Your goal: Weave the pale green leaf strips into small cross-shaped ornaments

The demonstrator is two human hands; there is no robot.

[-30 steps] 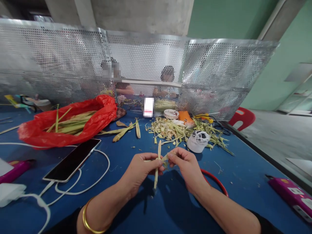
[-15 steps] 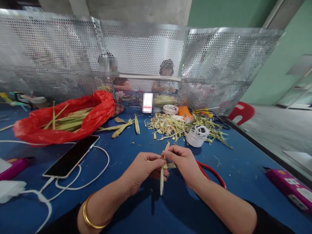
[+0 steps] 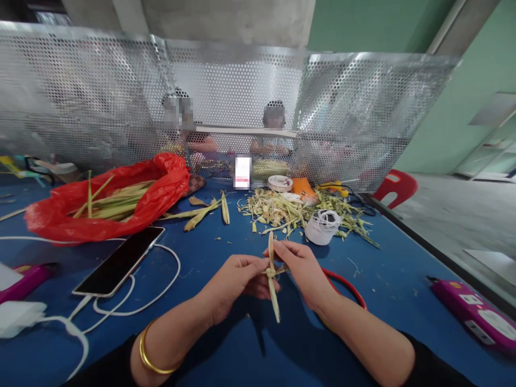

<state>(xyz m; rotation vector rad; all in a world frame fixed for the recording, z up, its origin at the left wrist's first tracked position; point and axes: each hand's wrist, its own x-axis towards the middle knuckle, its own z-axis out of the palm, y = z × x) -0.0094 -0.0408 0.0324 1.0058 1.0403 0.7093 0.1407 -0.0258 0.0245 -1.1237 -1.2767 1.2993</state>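
Observation:
My left hand (image 3: 236, 277) pinches a small piece of folded, pale dried leaf strips (image 3: 274, 302) near its middle. The piece has a knot-like crossing, one strip end pointing up and one hanging down, with a thinner end sticking out to the right. From the other side my right hand (image 3: 307, 273) grips the upper strip between thumb and fingers. Both hands are closed on the piece, just above the blue table (image 3: 217, 349). Parts of the fingers behind the strips are hidden.
Left stands a red plastic bag (image 3: 52, 228) of long leaves, with a phone (image 3: 121, 260) and white cable before it. Ahead lie leaf scraps (image 3: 278, 209) and a white spool (image 3: 321, 230). Purple tools flank both sides. People sit behind the perforated screen (image 3: 242, 70).
The leaf piece has turned, so its lower end now slants right and the knot-like crossing shows. My right hand has shifted slightly down along with the view.

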